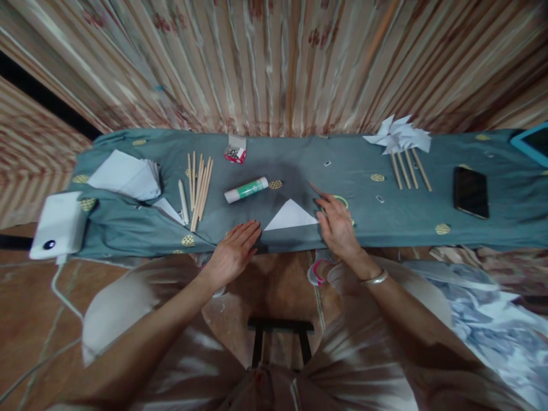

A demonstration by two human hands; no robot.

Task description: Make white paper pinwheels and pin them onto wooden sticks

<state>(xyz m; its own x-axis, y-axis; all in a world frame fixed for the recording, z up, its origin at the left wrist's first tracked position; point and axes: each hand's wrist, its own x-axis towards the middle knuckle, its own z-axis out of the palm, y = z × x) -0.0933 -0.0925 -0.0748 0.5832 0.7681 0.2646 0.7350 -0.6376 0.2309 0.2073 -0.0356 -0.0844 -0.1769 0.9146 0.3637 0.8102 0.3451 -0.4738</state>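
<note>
A white paper triangle [291,217] lies on the green patterned cloth between my hands. My left hand [233,251] rests flat at the cloth's front edge, fingers stretched out, close to the triangle's left corner and holding nothing. Over a pair of scissors [341,200] with light green handles, the fingers of my right hand [338,225] are bent; the blades point away to the upper left and the hand hides their middle. My right thumb is by the triangle's right corner. Just beyond the triangle, a green and white glue stick [247,189] lies on its side.
Wooden sticks [200,191] and a paper stack [126,174] lie left, near a white device [57,225] with a cable. A small red box [235,149] of metal pins stands behind. Paper pinwheels [400,135] on sticks, a phone [471,191] and a blue-edged tablet [533,142] are right.
</note>
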